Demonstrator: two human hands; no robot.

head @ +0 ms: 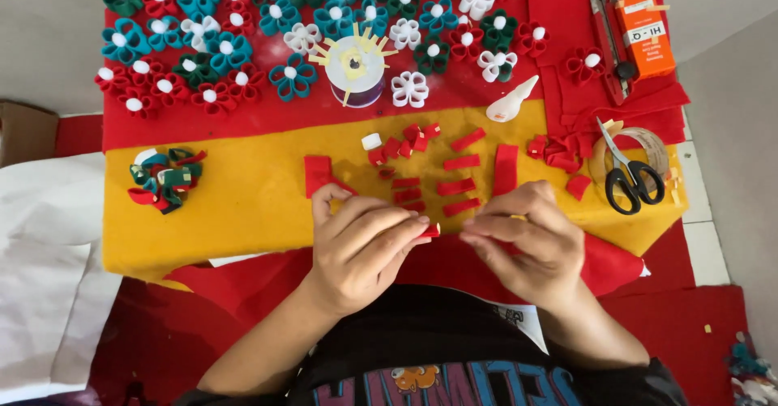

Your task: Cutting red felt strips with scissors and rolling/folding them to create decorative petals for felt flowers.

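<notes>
My left hand (361, 244) pinches a small red felt strip (430, 230) between thumb and fingertips, over the near edge of the yellow felt sheet (243, 211). My right hand (527, 240) is curled close beside it, fingertips almost meeting the strip; a sliver of pale tape shows between its fingers. Just beyond both hands lie several cut red felt strips (458, 185) and folded red petals (405, 143).
Many finished felt flowers (227, 49) in red, teal, green and white cover the red cloth at the back. A tape roll with pale tabs (355, 70), a white glue bottle (509, 102), black scissors (628, 175), an orange box (646, 33) and a cutter (608, 41) lie around.
</notes>
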